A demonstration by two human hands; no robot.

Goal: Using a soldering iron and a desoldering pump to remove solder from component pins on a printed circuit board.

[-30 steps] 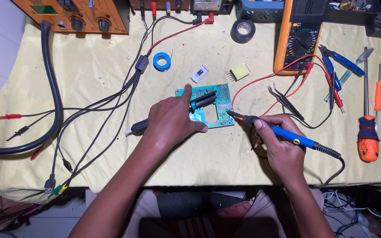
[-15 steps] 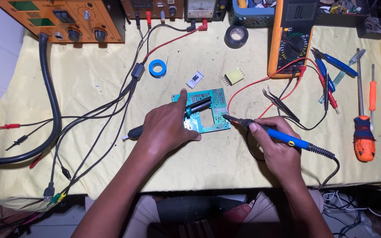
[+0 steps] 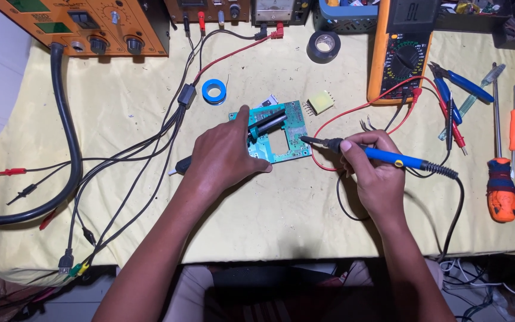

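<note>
Left hand (image 3: 225, 155) pressing down on green rectangular circuit board (image 3: 290, 128), gripping black cylindrical tool (image 3: 267, 124). Right hand (image 3: 377, 170) clenched around blue-handled soldering iron (image 3: 382, 155), tip touching board's right edge.

Both hands palm-down: left hand (image 3: 225, 156) flat w/ fingers spread, right hand (image 3: 375, 170) in pen-style grip.
</note>
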